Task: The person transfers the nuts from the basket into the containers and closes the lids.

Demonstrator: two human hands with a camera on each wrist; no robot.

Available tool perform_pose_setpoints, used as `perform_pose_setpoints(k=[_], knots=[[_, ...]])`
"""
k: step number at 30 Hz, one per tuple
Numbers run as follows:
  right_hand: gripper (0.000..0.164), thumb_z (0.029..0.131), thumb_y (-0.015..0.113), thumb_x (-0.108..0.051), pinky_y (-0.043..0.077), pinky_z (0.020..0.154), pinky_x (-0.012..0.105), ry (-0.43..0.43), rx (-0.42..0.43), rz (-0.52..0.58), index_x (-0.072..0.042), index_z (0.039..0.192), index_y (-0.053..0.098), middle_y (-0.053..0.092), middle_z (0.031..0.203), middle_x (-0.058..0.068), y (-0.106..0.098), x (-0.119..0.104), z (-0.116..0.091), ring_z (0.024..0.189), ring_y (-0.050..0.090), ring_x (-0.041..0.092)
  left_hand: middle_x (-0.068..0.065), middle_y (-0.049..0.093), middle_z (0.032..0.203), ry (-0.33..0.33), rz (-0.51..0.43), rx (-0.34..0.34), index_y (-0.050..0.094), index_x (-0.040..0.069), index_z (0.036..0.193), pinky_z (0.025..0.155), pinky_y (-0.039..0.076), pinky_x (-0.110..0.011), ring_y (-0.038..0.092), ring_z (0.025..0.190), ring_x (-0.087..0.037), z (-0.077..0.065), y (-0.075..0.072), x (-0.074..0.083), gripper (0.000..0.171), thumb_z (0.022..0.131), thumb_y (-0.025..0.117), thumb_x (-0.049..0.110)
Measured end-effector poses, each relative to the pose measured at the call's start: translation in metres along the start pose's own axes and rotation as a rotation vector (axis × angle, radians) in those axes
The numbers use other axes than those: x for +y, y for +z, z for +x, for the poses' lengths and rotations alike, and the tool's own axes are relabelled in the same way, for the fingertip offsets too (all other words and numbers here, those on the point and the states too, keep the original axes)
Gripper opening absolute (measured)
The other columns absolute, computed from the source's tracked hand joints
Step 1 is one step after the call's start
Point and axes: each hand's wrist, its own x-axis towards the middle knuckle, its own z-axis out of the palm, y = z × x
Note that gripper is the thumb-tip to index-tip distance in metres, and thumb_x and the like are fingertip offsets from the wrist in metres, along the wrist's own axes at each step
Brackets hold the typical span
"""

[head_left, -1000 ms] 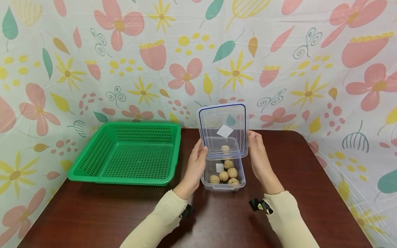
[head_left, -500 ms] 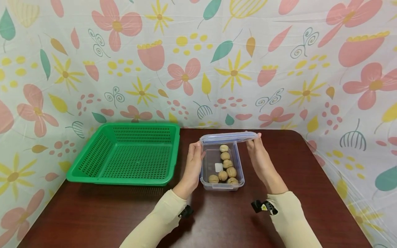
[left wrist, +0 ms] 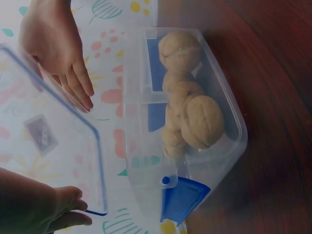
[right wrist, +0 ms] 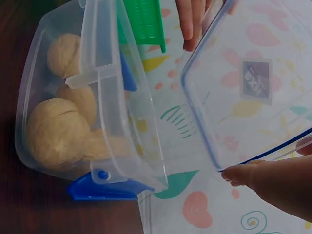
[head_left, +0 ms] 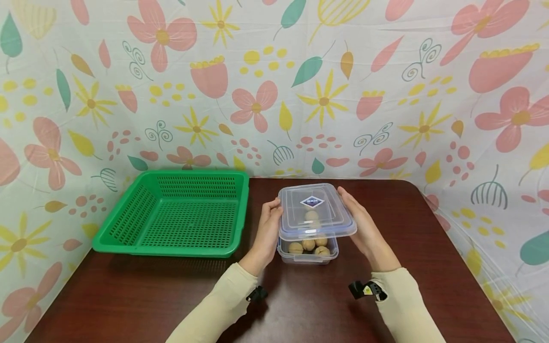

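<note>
A clear plastic lid with a blue seal and a diamond-shaped label is held over a clear food container, tilted and apart from its rim at the front. Several walnuts lie in the container. My left hand holds the lid's left edge, and its fingertips show by that edge in the left wrist view. At the opposite edge, my right hand grips the lid, with the thumb on the near face in the right wrist view. A blue clip hangs unfastened from the container's side.
A green plastic basket with slotted walls stands to the left on the dark wooden table. Floral cloth hangs behind the table and along both sides.
The lid has swung from standing upright, through edge-on, to lying nearly flat above the container with its label upward. It now covers most of the walnuts. Both hands have kept hold of it.
</note>
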Motion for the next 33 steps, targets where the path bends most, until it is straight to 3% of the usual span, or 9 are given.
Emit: perform_pose_setpoints(k=[3, 6, 12, 17, 24, 33], knots=[[0.062, 0.107, 0.026, -0.036, 0.007, 0.118, 0.041, 0.046, 0.007, -0.024, -0.011, 0.155, -0.004, -0.004, 0.161, 0.003, -0.002, 0.006, 0.003, 0.146, 0.001, 0.020, -0.022, 0.028, 0.152, -0.021, 0.025, -0.026, 0.028, -0.002, 0.143, 0.115, 0.023, -0.044, 0.028, 0.141, -0.030, 0.001, 0.000, -0.002, 0.045, 0.100, 0.035, 0.007], [0.061, 0.107, 0.029, -0.032, 0.007, 0.118, 0.042, 0.067, 0.036, -0.124, -0.013, 0.155, -0.003, -0.004, 0.161, 0.003, 0.000, 0.011, 0.006, 0.146, -0.001, 0.020, -0.020, 0.017, 0.157, -0.031, 0.108, -0.047, 0.017, 0.000, 0.151, 0.117, 0.015, -0.045, 0.016, 0.145, -0.030, 0.002, 0.000, -0.004, 0.055, 0.100, 0.034, 0.007], [0.063, 0.107, 0.031, -0.029, 0.004, 0.118, 0.047, 0.020, 0.084, -0.395, -0.010, 0.155, -0.006, -0.004, 0.161, 0.011, 0.005, 0.026, 0.015, 0.146, -0.003, 0.027, -0.020, 0.008, 0.159, -0.052, 0.345, -0.079, 0.006, 0.000, 0.154, 0.117, 0.008, -0.048, 0.007, 0.146, -0.033, 0.010, -0.003, -0.015, 0.063, 0.102, 0.039, 0.015], [0.063, 0.107, 0.028, -0.028, 0.003, 0.118, 0.048, 0.036, 0.090, -0.517, -0.005, 0.154, -0.008, -0.003, 0.159, 0.018, 0.005, 0.039, 0.023, 0.146, -0.002, 0.032, -0.025, 0.004, 0.157, -0.063, 0.456, -0.107, 0.002, -0.004, 0.152, 0.117, 0.005, -0.050, 0.002, 0.145, -0.036, 0.018, -0.006, -0.022, 0.068, 0.101, 0.043, 0.014], [0.063, 0.107, 0.026, -0.028, 0.001, 0.117, 0.048, 0.046, 0.083, -0.539, -0.002, 0.153, -0.008, -0.003, 0.159, 0.021, -0.002, 0.056, 0.032, 0.145, -0.002, 0.034, -0.024, -0.002, 0.158, -0.099, 0.546, -0.142, 0.000, -0.007, 0.151, 0.117, 0.003, -0.050, -0.002, 0.145, -0.039, 0.029, -0.006, -0.030, 0.073, 0.097, 0.045, 0.012], [0.062, 0.107, 0.028, -0.024, 0.001, 0.118, 0.046, 0.054, 0.078, -0.502, 0.002, 0.152, -0.006, -0.002, 0.158, 0.023, -0.004, 0.071, 0.038, 0.146, -0.002, 0.034, -0.025, 0.001, 0.158, -0.134, 0.554, -0.138, 0.001, -0.007, 0.151, 0.118, 0.004, -0.048, 0.000, 0.145, -0.039, 0.036, -0.009, -0.036, 0.073, 0.094, 0.044, 0.008]])
